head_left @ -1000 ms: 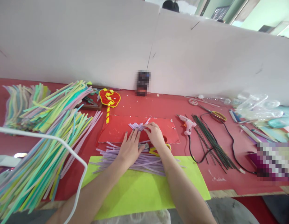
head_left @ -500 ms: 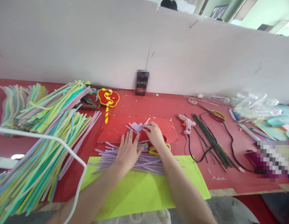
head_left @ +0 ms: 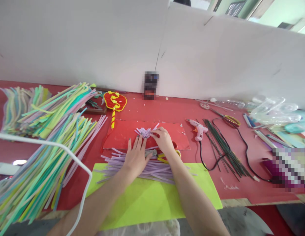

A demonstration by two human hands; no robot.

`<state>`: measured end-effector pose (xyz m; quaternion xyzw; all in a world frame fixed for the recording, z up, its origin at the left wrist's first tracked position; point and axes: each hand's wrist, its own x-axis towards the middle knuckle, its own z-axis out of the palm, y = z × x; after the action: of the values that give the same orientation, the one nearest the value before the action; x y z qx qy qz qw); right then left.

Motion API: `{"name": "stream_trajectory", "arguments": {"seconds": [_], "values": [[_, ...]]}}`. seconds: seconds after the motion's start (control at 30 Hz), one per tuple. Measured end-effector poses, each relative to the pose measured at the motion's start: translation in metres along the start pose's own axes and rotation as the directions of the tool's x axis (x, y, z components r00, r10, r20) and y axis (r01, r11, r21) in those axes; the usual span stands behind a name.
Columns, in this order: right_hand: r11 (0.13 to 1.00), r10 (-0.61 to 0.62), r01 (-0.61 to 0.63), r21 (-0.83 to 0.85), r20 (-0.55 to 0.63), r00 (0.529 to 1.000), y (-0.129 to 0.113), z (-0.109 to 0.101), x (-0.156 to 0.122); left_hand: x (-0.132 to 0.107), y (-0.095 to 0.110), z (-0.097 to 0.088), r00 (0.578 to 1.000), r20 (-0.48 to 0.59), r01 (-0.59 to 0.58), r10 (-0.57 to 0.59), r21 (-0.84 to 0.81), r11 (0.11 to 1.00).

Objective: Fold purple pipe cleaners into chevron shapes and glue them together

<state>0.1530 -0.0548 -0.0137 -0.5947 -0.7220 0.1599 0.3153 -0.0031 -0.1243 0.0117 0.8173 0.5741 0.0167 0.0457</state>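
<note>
On a red board point(head_left: 123, 137) lies a small V-shaped piece of nested lilac pipe cleaners point(head_left: 145, 131). My left hand point(head_left: 135, 157) lies with its fingers spread, fingertips at the lower edge of that piece. Thumb and forefinger of my right hand point(head_left: 163, 139) are pinched at its right side, on a lilac pipe cleaner whose tip sticks up. Below my hands, a bundle of loose lilac pipe cleaners point(head_left: 152, 173) rests across a lime-green sheet point(head_left: 147, 206). Partly hidden between my arms are yellow-handled scissors point(head_left: 162, 158) and a grey tool point(head_left: 151, 153).
Large heaps of coloured pipe cleaners point(head_left: 56, 150) fill the left, crossed by a white bar point(head_left: 56, 143). Beyond the board lies a red-and-yellow fan point(head_left: 115, 101). At right are a pink glue gun point(head_left: 198, 129) with a black cord, dark green stems point(head_left: 223, 147) and scissors point(head_left: 231, 120).
My hands stay almost in place at the lilac piece, the left fingers a little closer together. The whole view has shifted slightly.
</note>
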Motion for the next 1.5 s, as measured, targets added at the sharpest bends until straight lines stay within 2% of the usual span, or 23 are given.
{"name": "stream_trajectory", "arguments": {"seconds": [0.2, 0.33, 0.87, 1.3, 1.5], "values": [[1.0, -0.007, 0.007, 0.001, 0.0, 1.0, -0.001, -0.001, 0.0, 0.0, -0.001, -0.003, 0.999, -0.039, -0.03, 0.029, -0.011, 0.999], [1.0, -0.008, 0.008, 0.015, -0.012, 1.0, -0.003, -0.002, -0.001, -0.005, 0.001, -0.007, 0.997, -0.073, 0.027, -0.024, 0.033, 0.999], [1.0, 0.012, -0.011, 0.027, -0.029, 1.0, -0.012, -0.004, -0.002, -0.002, -0.001, -0.003, 0.999, -0.027, 0.022, -0.022, 0.017, 1.0], [0.999, 0.027, -0.03, -0.035, -0.073, 0.997, -0.018, -0.002, -0.003, -0.002, -0.003, -0.001, 0.997, -0.078, 0.0, 0.0, -0.005, 1.0], [0.999, 0.023, -0.026, -0.039, -0.074, 0.997, -0.018, -0.002, -0.004, -0.003, -0.002, -0.004, 0.998, -0.061, 0.0, 0.0, 0.002, 1.0]]}}
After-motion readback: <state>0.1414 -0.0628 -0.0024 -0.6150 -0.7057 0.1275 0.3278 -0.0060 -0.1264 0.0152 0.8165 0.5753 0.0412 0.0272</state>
